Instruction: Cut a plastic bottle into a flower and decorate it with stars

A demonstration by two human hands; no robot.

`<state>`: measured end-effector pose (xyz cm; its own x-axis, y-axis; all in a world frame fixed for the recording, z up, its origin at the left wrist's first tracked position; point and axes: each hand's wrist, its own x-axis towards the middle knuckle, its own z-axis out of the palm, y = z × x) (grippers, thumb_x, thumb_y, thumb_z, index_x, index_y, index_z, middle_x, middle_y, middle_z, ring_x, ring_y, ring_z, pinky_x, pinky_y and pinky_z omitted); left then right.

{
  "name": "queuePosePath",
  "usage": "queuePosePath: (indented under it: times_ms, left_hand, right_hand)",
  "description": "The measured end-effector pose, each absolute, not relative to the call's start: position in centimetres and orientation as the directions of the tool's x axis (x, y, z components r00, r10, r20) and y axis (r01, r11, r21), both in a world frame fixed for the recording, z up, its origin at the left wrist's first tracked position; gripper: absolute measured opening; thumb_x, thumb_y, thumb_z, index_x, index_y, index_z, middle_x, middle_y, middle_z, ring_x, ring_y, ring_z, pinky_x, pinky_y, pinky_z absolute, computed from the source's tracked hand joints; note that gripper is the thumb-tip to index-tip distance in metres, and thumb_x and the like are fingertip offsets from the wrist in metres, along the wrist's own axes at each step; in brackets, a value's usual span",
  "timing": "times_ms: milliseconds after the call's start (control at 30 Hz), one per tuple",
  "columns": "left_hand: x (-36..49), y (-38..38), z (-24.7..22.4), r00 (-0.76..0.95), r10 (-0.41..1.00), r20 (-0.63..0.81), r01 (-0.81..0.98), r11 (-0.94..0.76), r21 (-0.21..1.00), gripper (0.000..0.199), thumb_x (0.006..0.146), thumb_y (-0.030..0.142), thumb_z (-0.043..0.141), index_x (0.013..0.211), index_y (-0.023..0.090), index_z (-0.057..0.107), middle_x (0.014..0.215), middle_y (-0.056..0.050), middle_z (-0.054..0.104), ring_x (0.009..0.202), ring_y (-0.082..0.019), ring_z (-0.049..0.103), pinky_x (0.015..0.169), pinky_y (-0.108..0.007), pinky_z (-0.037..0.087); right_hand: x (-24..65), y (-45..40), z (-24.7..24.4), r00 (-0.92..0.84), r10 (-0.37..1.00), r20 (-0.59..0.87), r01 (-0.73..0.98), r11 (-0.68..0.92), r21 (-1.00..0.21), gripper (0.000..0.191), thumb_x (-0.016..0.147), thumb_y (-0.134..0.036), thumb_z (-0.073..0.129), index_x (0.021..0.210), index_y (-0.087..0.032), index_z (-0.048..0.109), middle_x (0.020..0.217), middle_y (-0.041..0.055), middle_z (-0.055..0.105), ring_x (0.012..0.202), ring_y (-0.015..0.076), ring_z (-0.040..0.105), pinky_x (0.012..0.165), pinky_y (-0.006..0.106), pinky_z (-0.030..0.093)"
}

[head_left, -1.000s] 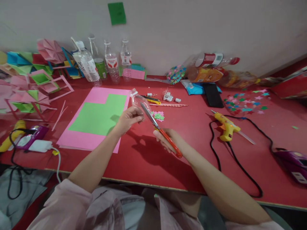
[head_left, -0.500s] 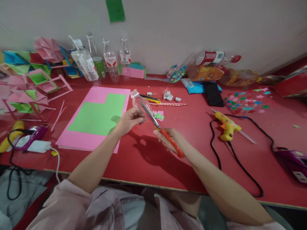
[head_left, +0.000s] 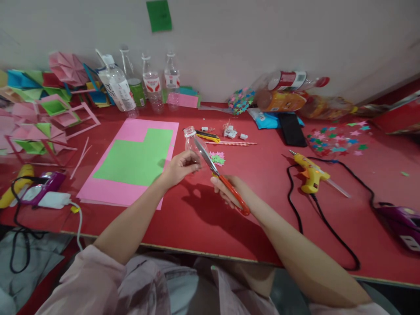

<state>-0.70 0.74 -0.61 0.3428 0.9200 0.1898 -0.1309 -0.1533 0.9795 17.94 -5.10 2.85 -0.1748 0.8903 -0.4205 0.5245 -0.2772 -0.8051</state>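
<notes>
My left hand [head_left: 182,167] pinches the lower edge of a clear plastic bottle top [head_left: 190,139], whose neck points up and away from me. In my right hand [head_left: 229,188] is a pair of scissors [head_left: 233,192] with red-orange handles. Its metal blades lie against the right side of the bottle piece and look nearly closed. Whether they bite into the plastic I cannot tell. Just beyond the blades lies a small pile of pink and green paper stars [head_left: 217,158]. A yellow and black utility knife [head_left: 208,136] rests behind the bottle piece.
Pink and green paper sheets [head_left: 134,162] lie at left, near folded paper models [head_left: 42,113]. Bottles [head_left: 152,85] stand along the wall. A yellow glue gun [head_left: 310,173] with its black cord, a phone [head_left: 292,129] and scattered stars [head_left: 341,138] are on the right.
The bottle top has shifted slightly right and tilted more upright, and my left hand has moved a little right and down with it. The scissors have barely moved.
</notes>
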Motion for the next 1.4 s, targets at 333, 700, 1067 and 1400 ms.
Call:
queuePosePath:
  times_ms: [333,700,1067,1400]
  left_hand:
    - [-0.5,0.6,-0.8,0.350,0.912,0.216,-0.140,-0.177,0.974,0.012,0.069,0.015,0.066,0.073,0.017,0.054,0.066,0.002,0.059,0.058,-0.007,0.054,0.057,-0.021,0.045]
    - [-0.6,0.5,-0.5,0.339,0.919,0.202,-0.104,-0.177,0.979,0.013,0.069,0.017,0.065,0.073,0.016,0.053,0.068,0.003,0.058,0.060,-0.007,0.054,0.057,-0.020,0.046]
    - [-0.5,0.6,-0.4,0.326,0.922,0.208,-0.145,-0.169,0.975,0.012,0.067,0.014,0.065,0.071,0.015,0.054,0.065,0.004,0.057,0.057,-0.006,0.053,0.056,-0.021,0.045]
    - [-1.0,1.0,-0.3,0.152,0.972,0.179,-0.410,-0.103,0.906,0.016,0.066,0.015,0.069,0.077,0.017,0.057,0.066,0.003,0.062,0.059,-0.007,0.057,0.056,-0.019,0.045]
  right_hand:
    - [17.8,-5.4,3.9,-0.127,0.906,-0.403,0.572,-0.265,-0.776,0.042,0.080,-0.055,0.051,0.059,-0.021,0.040,0.039,-0.0075,0.037,0.030,0.0066,0.038,0.032,0.019,0.032]
    - [17.5,-5.5,4.2,-0.114,0.917,-0.382,0.601,-0.242,-0.762,0.041,0.082,-0.052,0.051,0.058,-0.022,0.038,0.037,-0.0078,0.037,0.029,0.0074,0.038,0.034,0.020,0.032]
    - [17.8,-5.4,3.6,-0.106,0.928,-0.358,0.603,-0.226,-0.765,0.043,0.077,-0.057,0.055,0.057,-0.022,0.039,0.037,-0.0070,0.037,0.030,0.0075,0.036,0.033,0.022,0.028]
    - [18.6,-5.1,2.9,-0.248,0.910,-0.333,0.603,-0.124,-0.788,0.049,0.075,-0.068,0.046,0.064,-0.021,0.044,0.043,-0.0063,0.039,0.035,0.0093,0.041,0.040,0.024,0.033]
